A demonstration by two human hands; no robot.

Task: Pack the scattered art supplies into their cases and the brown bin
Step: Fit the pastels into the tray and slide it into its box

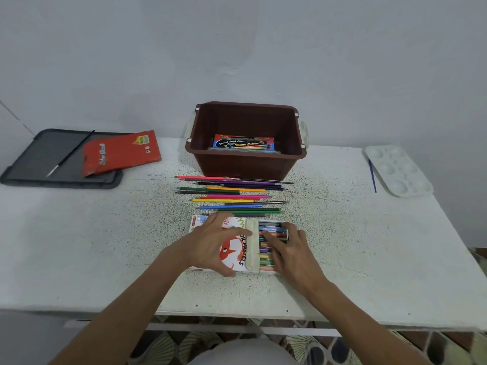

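Note:
A white oil pastels box (238,248) lies on the table in front of me. My left hand (214,242) grips its sleeve from above. My right hand (286,250) rests on the coloured pastels (268,233) in the tray that sticks out of the sleeve's right end. Beyond the box lie several coloured pencils (232,194) in a loose row. The brown bin (246,138) stands behind them with a water colour box (243,143) inside. A red colour pencil case (120,152) lies at the far left.
A dark grey lid (39,159) at the far left carries a black paintbrush (69,154) and part of the red case. A white palette (398,168) and a blue paintbrush (372,176) lie at the far right. The table's front edge runs just below my forearms.

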